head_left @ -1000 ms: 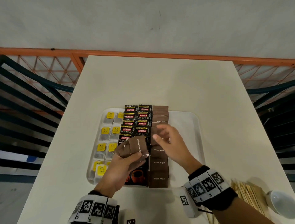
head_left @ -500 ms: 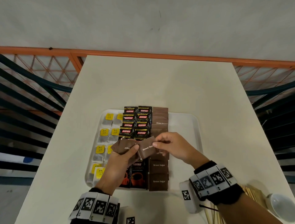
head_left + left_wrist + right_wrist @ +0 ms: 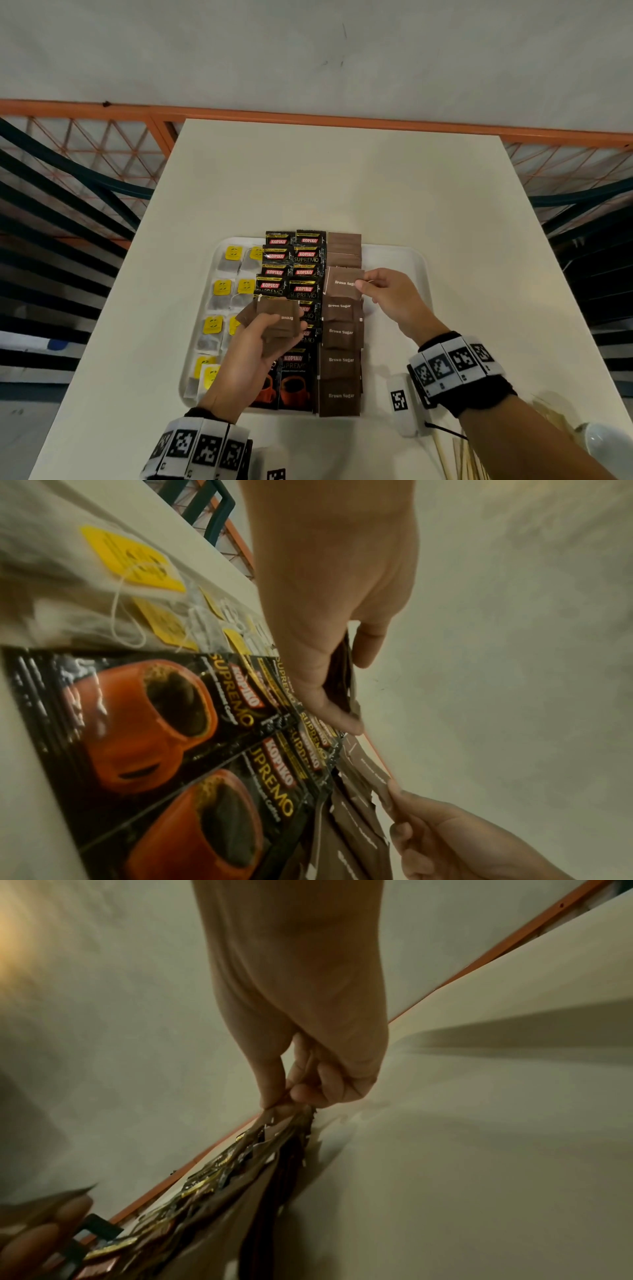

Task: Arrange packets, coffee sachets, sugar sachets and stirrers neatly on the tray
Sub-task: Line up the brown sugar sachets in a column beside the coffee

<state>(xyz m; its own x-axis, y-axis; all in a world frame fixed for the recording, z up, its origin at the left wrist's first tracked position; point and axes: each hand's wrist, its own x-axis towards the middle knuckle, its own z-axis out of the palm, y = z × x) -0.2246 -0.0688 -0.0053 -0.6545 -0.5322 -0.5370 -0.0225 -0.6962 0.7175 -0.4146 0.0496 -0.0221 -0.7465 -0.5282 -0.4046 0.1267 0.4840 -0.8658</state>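
Observation:
A white tray (image 3: 404,260) holds tea bags with yellow tags (image 3: 222,287) on the left, two columns of black coffee sachets (image 3: 303,274) in the middle and a column of brown sugar sachets (image 3: 340,359) to their right. My left hand (image 3: 270,329) grips a small stack of brown sugar sachets (image 3: 279,317) over the coffee columns. My right hand (image 3: 368,284) pinches one brown sugar sachet (image 3: 342,282) by its right edge, just above the sugar column's middle. In the right wrist view, thumb and fingers (image 3: 274,1091) pinch the sachet's edge (image 3: 287,1112).
Wooden stirrers (image 3: 455,455) lie on the cream table (image 3: 342,188) at the near right, beside a white bowl (image 3: 606,442). An orange railing (image 3: 308,116) runs along the table's far edge, with dark slats at both sides.
My right hand has taken one sugar sachet from the left hand's stack and carried it right and away, over the sugar column. The left hand stays put with its stack.

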